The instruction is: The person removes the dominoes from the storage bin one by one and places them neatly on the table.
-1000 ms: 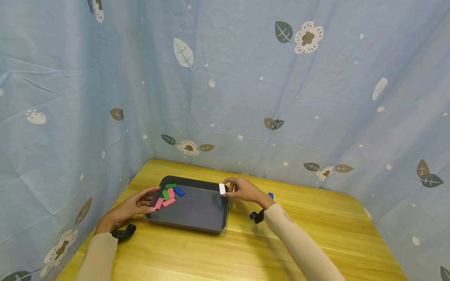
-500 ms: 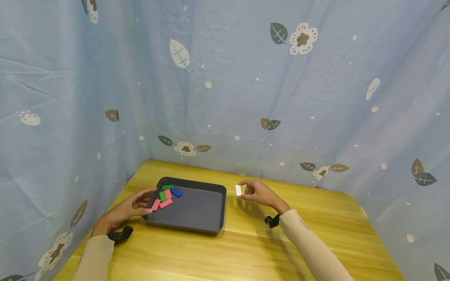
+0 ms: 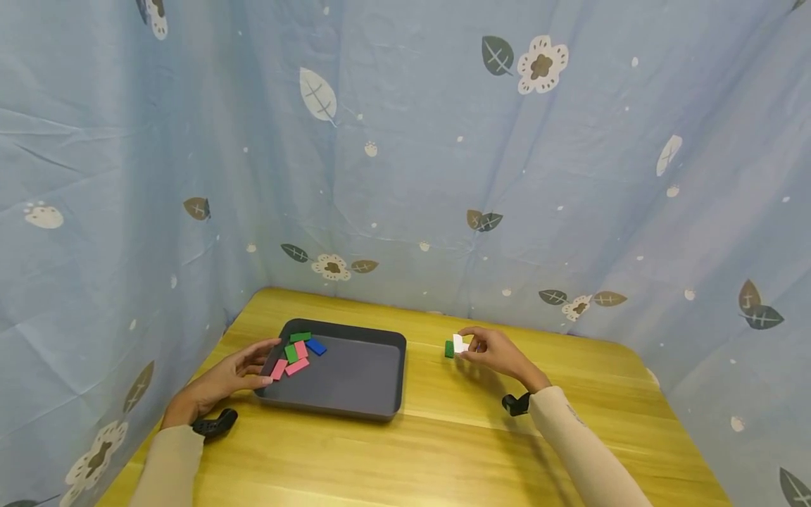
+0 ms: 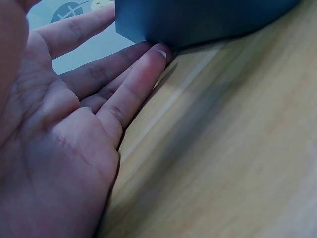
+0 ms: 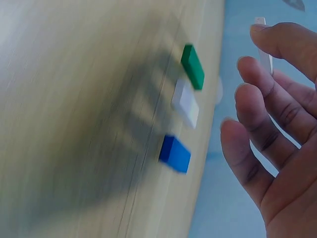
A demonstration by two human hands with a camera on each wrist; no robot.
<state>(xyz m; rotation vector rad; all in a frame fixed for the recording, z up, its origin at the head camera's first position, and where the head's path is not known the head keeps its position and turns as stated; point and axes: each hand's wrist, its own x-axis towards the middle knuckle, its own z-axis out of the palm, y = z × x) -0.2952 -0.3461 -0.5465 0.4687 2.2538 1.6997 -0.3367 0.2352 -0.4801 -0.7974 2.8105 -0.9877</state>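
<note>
My right hand [image 3: 503, 355] pinches a white block [image 3: 459, 343] between thumb and fingers, above the table right of the tray. The right wrist view shows this block edge-on at the fingertips. Below the hand in that view lie a green block [image 5: 192, 67], a second white block [image 5: 185, 103] and a blue block [image 5: 175, 154], in a loose row. The hand hides the blue one in the head view. At the left side of the dark grey tray [image 3: 355, 384], my left hand [image 3: 231, 373] touches the outer wall with extended fingers.
Several pink, green and blue blocks [image 3: 297, 366] lie in the tray's left part. The yellow wood-grain table [image 3: 380, 465] meets a blue patterned curtain [image 3: 405, 176] at the back and sides. Black wrist devices [image 3: 215, 424] sit below both hands.
My right hand has moved right from over the tray's right rim with the white block, to beside the green block. My left hand stays at the tray.
</note>
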